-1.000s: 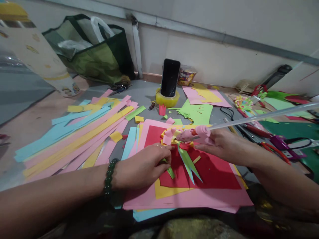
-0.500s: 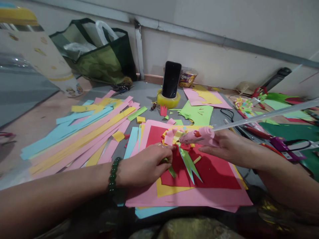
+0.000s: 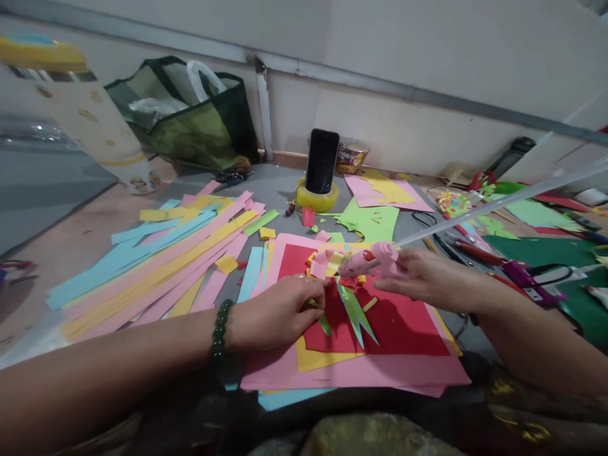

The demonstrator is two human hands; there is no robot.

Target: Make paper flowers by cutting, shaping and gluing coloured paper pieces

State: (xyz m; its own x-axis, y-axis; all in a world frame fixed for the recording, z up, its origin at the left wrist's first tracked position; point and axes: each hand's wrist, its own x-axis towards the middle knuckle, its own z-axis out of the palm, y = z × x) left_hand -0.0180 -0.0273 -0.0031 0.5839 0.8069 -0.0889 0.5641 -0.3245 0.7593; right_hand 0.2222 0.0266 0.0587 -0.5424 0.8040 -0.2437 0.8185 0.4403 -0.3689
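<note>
1. While the left hand (image 3: pixel 273 313) holds a green strip (image 3: pixel 325 325), the loopy paper shape (image 3: pixel 321 262) sits just past its fingers, between both hands, by the nose of the pink glue gun (image 3: pixel 365 261).
2. Paper strips (image 3: pixel 166 263) crowd the left of the bench (image 3: pixel 280 190); the red sheet (image 3: pixel 403 329) has bare room below the right hand (image 3: pixel 420 275).
3. The left hand curls, knuckles up; the right hand wraps the pink glue gun, pointing it left.

The grey counter (image 3: pixel 280 183) carries paper strips (image 3: pixel 156 272) and stacked coloured sheets (image 3: pixel 380 370). A yellow tape roll (image 3: pixel 316 201) sits behind them
</note>
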